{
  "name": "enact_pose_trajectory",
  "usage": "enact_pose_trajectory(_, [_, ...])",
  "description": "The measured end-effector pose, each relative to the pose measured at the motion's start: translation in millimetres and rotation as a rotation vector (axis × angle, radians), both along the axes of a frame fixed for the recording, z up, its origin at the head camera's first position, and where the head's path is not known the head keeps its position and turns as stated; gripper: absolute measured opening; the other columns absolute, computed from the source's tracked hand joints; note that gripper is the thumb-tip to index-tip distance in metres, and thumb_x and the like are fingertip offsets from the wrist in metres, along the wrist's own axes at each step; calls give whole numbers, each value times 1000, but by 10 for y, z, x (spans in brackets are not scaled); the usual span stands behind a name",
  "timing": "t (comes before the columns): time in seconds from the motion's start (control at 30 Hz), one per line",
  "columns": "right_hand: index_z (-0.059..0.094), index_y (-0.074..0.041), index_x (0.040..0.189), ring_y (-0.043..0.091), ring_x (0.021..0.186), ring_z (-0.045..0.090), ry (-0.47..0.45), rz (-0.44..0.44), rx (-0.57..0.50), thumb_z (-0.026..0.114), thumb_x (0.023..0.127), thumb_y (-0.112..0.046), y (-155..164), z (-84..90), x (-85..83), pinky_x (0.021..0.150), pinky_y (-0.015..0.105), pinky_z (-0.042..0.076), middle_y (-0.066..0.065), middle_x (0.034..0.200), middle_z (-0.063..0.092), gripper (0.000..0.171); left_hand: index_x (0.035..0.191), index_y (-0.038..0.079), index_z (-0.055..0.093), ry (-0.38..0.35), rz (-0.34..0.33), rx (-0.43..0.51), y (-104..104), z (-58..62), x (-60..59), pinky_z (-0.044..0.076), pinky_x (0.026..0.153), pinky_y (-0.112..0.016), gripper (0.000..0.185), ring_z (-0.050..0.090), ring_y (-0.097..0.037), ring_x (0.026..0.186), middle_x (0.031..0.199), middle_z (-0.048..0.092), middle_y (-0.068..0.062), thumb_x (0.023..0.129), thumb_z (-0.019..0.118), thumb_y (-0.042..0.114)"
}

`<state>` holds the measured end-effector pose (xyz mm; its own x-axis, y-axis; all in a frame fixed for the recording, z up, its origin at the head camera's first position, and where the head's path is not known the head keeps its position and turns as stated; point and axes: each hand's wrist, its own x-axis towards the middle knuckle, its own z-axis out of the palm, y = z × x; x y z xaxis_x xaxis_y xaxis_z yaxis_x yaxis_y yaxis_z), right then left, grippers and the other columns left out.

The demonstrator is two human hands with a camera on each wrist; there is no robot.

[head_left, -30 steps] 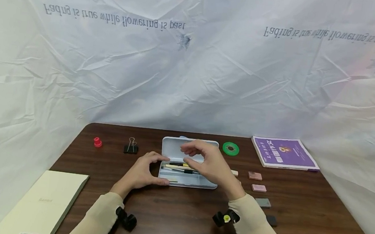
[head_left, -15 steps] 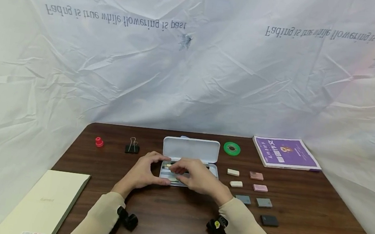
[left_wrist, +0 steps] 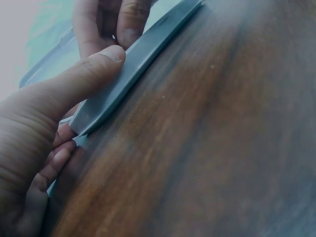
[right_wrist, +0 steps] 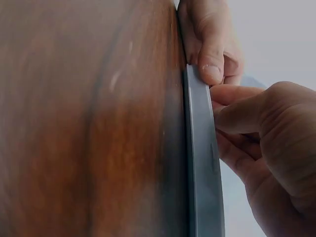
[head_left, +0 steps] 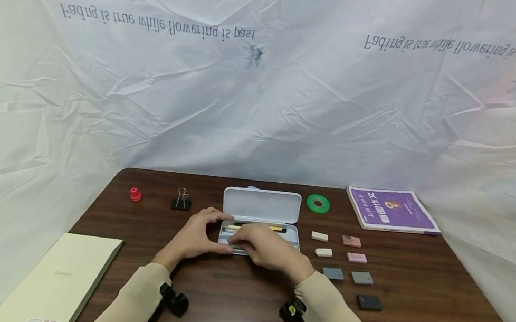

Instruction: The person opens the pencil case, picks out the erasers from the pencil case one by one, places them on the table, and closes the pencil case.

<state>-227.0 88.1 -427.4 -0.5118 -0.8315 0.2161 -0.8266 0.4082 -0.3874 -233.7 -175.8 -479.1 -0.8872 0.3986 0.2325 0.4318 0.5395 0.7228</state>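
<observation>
The pale grey-blue plastic pencil case (head_left: 260, 225) lies open mid-desk, lid (head_left: 261, 204) raised behind, a yellow pen (head_left: 257, 227) and other pens already in its tray; the left hand (head_left: 195, 238) steadies the tray's left end, thumb on the near wall and fingers (left_wrist: 129, 19) curled over the rim; the right hand (head_left: 267, 248) reaches into the tray, fingers bent, though whether they pinch anything is hidden; judging by this, packing is under way, since the small flat erasers (head_left: 338, 255) lie right of the case on the dark wooden desk (head_left: 232, 307).
</observation>
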Motion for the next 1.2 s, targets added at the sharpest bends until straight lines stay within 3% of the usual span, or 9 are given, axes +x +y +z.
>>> enact_pose_trajectory(0.23, [86,-14,122,11,104,73,55,1,25,71,106,4,-40,9,20,94,27,60,-2,113,78,28,147,28,73,8,-5,5,-12,4,-3,51,111,-60,77,61,-29,132,142,66,0,80,102,51])
enact_pose_trajectory(0.53, [85,-12,120,13,109,74,23,-79,-7,76,104,-2,-24,13,38,97,32,61,0,117,80,20,147,29,73,13,-3,-3,-1,5,-6,52,110,-58,77,62,-27,131,141,67,2,79,102,52])
enact_pose_trajectory(0.8, [84,-9,116,12,93,70,38,-186,-151,77,99,3,147,127,51,81,31,61,1,108,78,22,147,31,73,6,5,-20,27,18,-10,51,111,-56,78,61,-24,129,138,67,3,78,103,53])
enact_pose_trajectory(1.1, [83,-12,113,12,95,73,151,-252,-324,81,94,6,555,414,107,80,39,64,0,109,79,27,145,32,74,-13,20,-22,25,17,7,49,113,-60,78,60,-27,134,141,66,2,77,102,56])
enact_pose_trajectory(1.2, [83,-14,114,10,95,73,164,-284,-362,81,94,7,738,488,180,78,37,65,-3,111,79,29,146,32,74,-8,19,-23,8,12,14,49,114,-61,78,60,-28,135,142,66,2,77,102,56])
